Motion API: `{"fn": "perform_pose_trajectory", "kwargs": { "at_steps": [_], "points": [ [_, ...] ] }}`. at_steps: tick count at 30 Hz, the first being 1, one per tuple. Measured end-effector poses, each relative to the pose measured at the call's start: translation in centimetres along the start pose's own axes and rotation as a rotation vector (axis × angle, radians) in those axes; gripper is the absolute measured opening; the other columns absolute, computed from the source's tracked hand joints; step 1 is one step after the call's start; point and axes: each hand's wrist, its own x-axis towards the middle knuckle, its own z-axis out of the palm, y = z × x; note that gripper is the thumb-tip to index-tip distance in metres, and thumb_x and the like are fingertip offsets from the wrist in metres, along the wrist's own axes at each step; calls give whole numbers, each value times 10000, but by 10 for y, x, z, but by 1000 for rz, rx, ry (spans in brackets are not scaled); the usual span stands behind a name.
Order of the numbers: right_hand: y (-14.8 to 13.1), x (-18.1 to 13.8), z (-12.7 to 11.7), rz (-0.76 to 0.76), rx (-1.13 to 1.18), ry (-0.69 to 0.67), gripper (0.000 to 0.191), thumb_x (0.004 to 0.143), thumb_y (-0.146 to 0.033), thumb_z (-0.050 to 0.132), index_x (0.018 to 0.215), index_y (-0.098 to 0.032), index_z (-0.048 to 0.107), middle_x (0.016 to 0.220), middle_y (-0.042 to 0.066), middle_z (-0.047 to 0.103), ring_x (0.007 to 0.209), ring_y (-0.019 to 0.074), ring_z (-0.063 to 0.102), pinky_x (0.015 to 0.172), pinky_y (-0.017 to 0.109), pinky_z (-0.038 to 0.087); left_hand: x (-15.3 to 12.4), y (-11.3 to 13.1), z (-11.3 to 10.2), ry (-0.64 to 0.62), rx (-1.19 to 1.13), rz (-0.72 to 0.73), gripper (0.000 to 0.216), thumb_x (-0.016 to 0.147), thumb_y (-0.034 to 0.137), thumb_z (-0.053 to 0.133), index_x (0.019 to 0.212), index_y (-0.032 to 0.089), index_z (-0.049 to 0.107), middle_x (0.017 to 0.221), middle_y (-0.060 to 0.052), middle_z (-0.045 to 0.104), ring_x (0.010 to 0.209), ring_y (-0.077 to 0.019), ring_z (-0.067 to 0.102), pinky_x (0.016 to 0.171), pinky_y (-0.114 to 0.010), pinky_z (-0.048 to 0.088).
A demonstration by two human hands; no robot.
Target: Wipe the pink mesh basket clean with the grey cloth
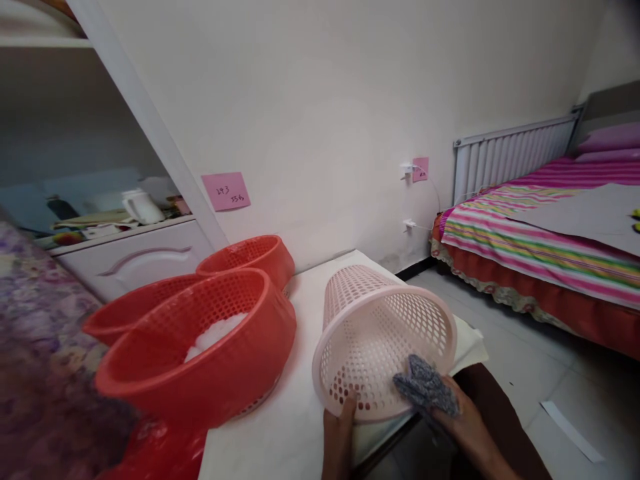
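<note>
A pale pink perforated plastic basket (360, 320) lies tilted on its side on the table, its round mouth turned toward me. My left hand (341, 420) grips its lower rim, the thumb showing at the edge and the other fingers partly behind the holed wall. In my right hand (463, 417) is a bunched grey cloth (425, 387), held against the inner side of the basket's rim at the lower right. To the left stands a red perforated basket (240, 373) with something white (215, 335) inside.
Two more red baskets (250, 252) stand behind the front one. A cream cover (265, 440) lies over the table. A bed (530, 247) is at the right, a cabinet (150, 260) at the left. A white strip (573, 430) lies on the tiled floor.
</note>
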Motion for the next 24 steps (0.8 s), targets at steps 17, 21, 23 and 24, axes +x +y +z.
{"fn": "perform_pose_trajectory", "kwargs": {
  "at_steps": [17, 21, 23, 24],
  "points": [
    [17, -18, 29, 54, 253, -21, 502, 664, -426, 727, 1122, -231, 673, 1199, 117, 659, 1134, 392, 584, 991, 529, 431, 3, -7, -1, 12, 70, 37, 489, 802, 305, 598, 1243, 94, 598, 1289, -148, 641, 1310, -291, 494, 1146, -431, 324],
    [-4, -8, 7, 91, 208, -3, 477, 658, -427, 747, 1088, -227, 692, 1175, 110, 665, 1117, 390, 585, 968, 510, 437, 1, -5, -1, -6, 55, 20, 564, 771, 332, 641, 1293, 127, 577, 1312, -127, 634, 1257, -302, 547, 1095, -441, 401],
    [-23, 4, -18, 90, 110, 66, 447, 667, -442, 741, 1053, -222, 695, 1143, 108, 663, 1087, 382, 590, 930, 482, 455, 2, -5, 0, -22, 37, 18, 607, 754, 336, 655, 1314, 122, 559, 1337, -134, 615, 1220, -307, 577, 1059, -444, 440],
    [-33, 10, -31, 69, 58, 109, 439, 683, -433, 735, 1062, -217, 685, 1135, 105, 656, 1081, 370, 587, 929, 466, 453, 2, -5, 0, -26, 28, 19, 614, 749, 336, 660, 1313, 117, 558, 1347, -137, 607, 1215, -305, 580, 1052, -437, 448]
  ]
}}
